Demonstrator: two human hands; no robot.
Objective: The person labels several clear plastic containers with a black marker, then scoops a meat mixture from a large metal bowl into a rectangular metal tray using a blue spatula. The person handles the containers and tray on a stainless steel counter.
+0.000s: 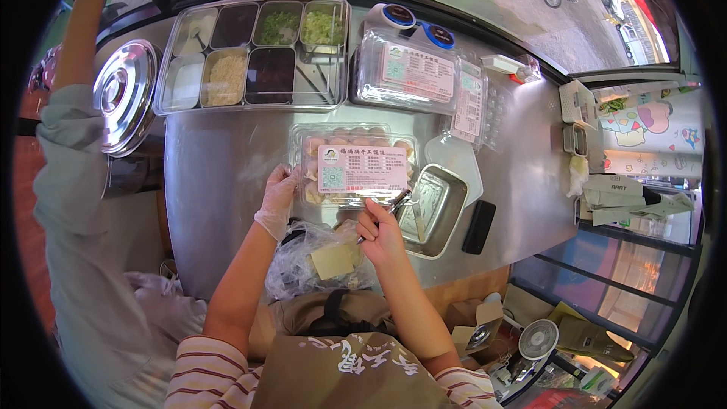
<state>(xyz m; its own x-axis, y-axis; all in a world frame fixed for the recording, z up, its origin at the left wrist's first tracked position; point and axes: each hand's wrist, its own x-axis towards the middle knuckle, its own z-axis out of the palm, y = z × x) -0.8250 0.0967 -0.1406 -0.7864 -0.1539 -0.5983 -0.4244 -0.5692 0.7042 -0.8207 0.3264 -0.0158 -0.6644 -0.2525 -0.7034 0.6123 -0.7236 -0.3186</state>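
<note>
A clear plastic food box (355, 196) with a pink printed label (363, 169) on its lid lies on the steel counter in front of me. Round, pale pieces that look like dumplings or wontons show through it. My left hand (278, 193), in a thin clear glove, grips the box's left edge. My bare right hand (377, 229) holds a black pen (401, 201) at the front right of the box. Just below the box is a crumpled clear plastic bag (287, 270) with a pale yellowish block (332, 262) in or on it.
Right of the box stand a steel tray (456, 200) with a flat utensil and a black phone (479, 227). Behind are stacked lidded boxes (363, 94) and a topping organizer (227, 107). A round steel lid (128, 91) and another person's sleeve (71, 165) are at left.
</note>
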